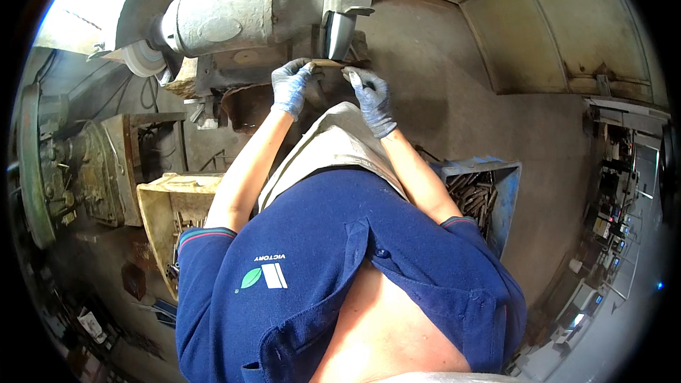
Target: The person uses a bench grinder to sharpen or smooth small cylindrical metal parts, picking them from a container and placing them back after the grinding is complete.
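Note:
Both my hands wear grey-blue knit gloves. My left hand [291, 86] and my right hand [371, 99] together grip a short flat metal piece [328, 63], one hand at each end. The piece is held level against the lower edge of the right grinding wheel [338, 34] of a large grey bench grinder [234, 10]. The wheel sits under a metal guard. My forearms reach up from my blue shirt and tan apron.
A blue crate [507, 184] of several metal pieces stands at my right. A yellowish bin [163, 202] sits at my left. The grinder's left wheel [142, 57] and old machinery [64, 163] are at the left. Workshop benches [617, 191] lie far right.

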Available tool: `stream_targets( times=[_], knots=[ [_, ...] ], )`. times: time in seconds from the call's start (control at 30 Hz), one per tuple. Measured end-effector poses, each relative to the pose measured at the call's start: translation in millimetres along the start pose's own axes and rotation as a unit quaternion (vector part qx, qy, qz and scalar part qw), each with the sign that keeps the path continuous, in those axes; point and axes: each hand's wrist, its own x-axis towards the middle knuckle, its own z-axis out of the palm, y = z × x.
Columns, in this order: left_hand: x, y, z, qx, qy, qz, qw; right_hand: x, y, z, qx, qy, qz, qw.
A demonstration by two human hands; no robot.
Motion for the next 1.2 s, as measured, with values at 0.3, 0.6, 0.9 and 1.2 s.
stream_targets(
  times=[0.3, 0.6, 0.9, 1.2],
  knots=[
    [20.7, -24.0, -22.7, 0.025, 0.003, 0.007, 1.0, 3.1, 15.0, 9.1, 0.055, -0.023, 0.063, 0.996],
    [18.1, -18.7, 5.4, 0.076, 0.007, -0.006, 0.997, 5.0, -4.4, -13.3, -0.022, -0.007, 0.082, 0.996],
    [28.9, -22.2, -35.4, 0.055, 0.046, 0.005, 0.997, 7.1, 17.0, 32.7, 0.154, 0.006, 0.091, 0.984],
    [-25.5, 4.8, -36.0, 0.014, -0.065, 0.051, 0.997, -31.1, -48.9, 8.5, -0.096, -0.03, -0.204, 0.974]
  ],
)
